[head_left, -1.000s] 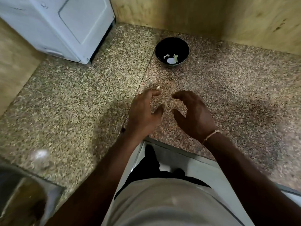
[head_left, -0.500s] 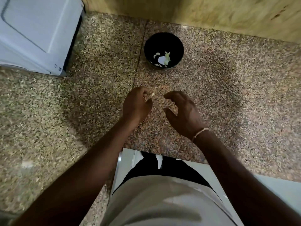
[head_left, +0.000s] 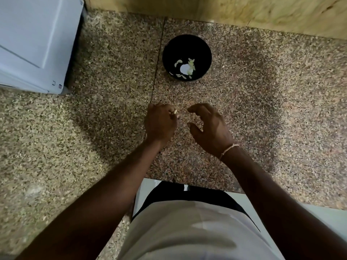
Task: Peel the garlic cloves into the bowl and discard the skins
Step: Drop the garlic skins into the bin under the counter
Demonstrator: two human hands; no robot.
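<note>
A speckled granite counter (head_left: 262, 113) carries a black bowl (head_left: 203, 51) and a white appliance (head_left: 33, 44).

White appliance (head_left: 35, 40) — speckled counter (head_left: 262, 109)

Both forearms reach forward side by side; the left hand (head_left: 160, 123) is curled, its fingertips pinching something small and pale. The right hand (head_left: 210, 128) hovers just beside it, fingers loosely bent, holding nothing.

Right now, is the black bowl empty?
No, the black bowl has pale garlic pieces lying at its bottom.
</note>
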